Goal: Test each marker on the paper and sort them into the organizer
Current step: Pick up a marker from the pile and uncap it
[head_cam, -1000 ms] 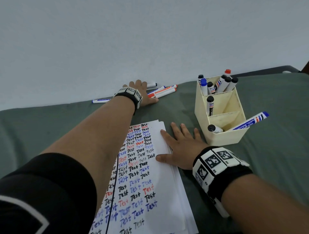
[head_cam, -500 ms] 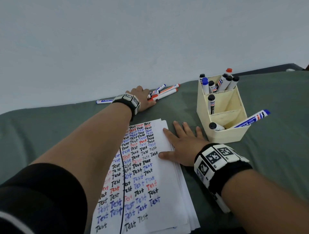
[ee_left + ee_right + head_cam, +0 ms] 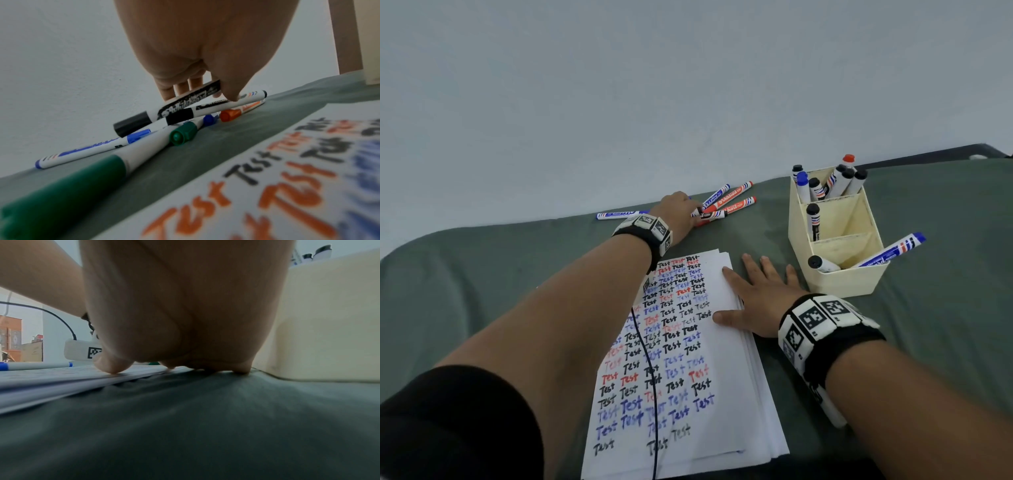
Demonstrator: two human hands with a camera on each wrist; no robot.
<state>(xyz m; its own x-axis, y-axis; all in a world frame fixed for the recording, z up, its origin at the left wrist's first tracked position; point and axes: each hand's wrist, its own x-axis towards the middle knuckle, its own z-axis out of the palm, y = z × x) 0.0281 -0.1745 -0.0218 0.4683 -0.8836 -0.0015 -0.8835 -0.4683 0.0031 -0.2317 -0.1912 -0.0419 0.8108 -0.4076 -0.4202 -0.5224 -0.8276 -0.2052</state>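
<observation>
My left hand [image 3: 681,212] reaches to the far table edge, into a pile of loose markers. In the left wrist view its fingers [image 3: 180,87] and thumb pinch a black-capped marker [image 3: 185,104], tilted up over another black marker [image 3: 216,105]. Blue [image 3: 717,197] and red [image 3: 734,199] markers lie just right of the hand. My right hand [image 3: 756,294] lies flat with straight fingers on the right edge of the paper stack [image 3: 722,377], which is covered in "Test" scribbles. The cream organizer [image 3: 839,284] stands right of it, with markers in all three compartments.
Two green-capped markers [image 3: 183,135] lie near my left wrist, and a blue one [image 3: 616,216] rests at the wall to the left. A blue marker [image 3: 890,251] leans out of the organizer's front compartment. A thin black cable [image 3: 650,377] runs over the paper. Green cloth covers the table.
My left hand has shifted slightly right among the loose markers and curled round the black marker, lifting one end. The right hand has stayed flat on the paper.
</observation>
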